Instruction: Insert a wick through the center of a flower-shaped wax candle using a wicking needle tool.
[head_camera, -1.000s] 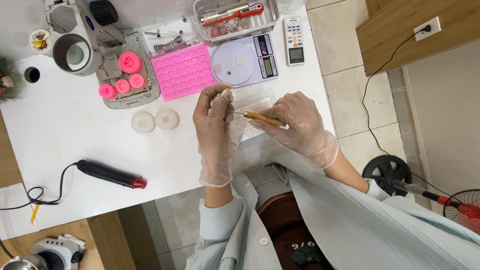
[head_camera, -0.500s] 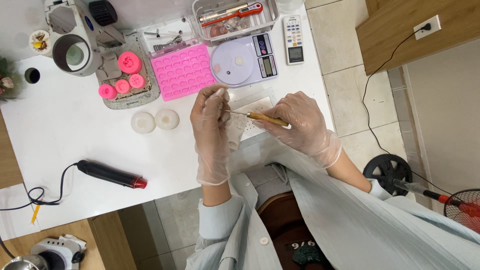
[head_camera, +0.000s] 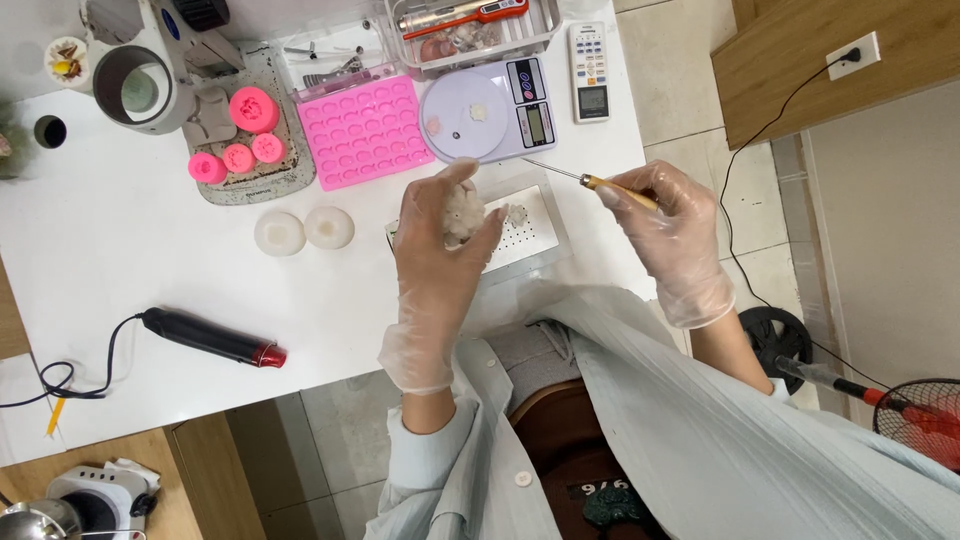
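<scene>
My left hand, in a clear glove, grips a small pale lumpy piece over a white perforated tray. My right hand, also gloved, holds a wooden-handled pick out to the right, with its thin metal point aimed at the round kitchen scale. The pick tip is apart from the piece.
On the white table lie a pink cavity mould, pink round moulds on a speckled tray, two white discs, a black and red heat tool, a remote and a clear box with a thermometer. A fan stands on the floor at right.
My right hand has pulled the pick away from the piece, up and to the right. My left hand has turned and lifted the piece. The camera view has shifted slightly.
</scene>
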